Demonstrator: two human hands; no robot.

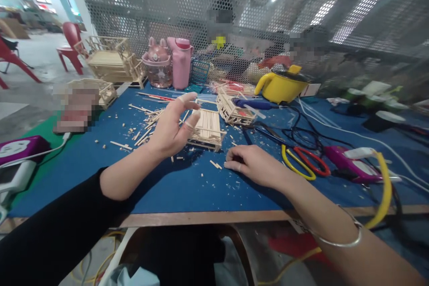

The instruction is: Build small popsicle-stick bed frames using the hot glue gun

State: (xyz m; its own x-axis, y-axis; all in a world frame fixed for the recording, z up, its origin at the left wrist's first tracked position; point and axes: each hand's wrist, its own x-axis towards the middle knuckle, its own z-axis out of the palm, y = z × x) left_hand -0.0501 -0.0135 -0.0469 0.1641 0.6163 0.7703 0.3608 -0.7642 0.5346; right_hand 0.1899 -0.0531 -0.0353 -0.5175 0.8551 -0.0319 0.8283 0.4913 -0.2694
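Observation:
My left hand [176,125] is raised at the left side of a small platform of light wooden sticks [209,123] with a low railing. Its thumb and forefinger are apart, and I see nothing between them. Resting on the blue tabletop [187,192], my right hand [251,163] has its fingers curled in, thumb and forefinger tips close together. Whatever they may hold is hidden. Just left of those fingertips lie short stick pieces [216,165]. Behind the platform stands another stick model [233,109], and a blue glue gun [256,104] rests over it.
Loose sticks [147,127] and scraps lie left. Scissors with yellow and red handles [311,161], black cables and a purple power strip [351,163] lie right. Behind are a yellow pot [283,87], pink bottle [181,65] and larger stick model [112,60]. A phone [75,109] is left.

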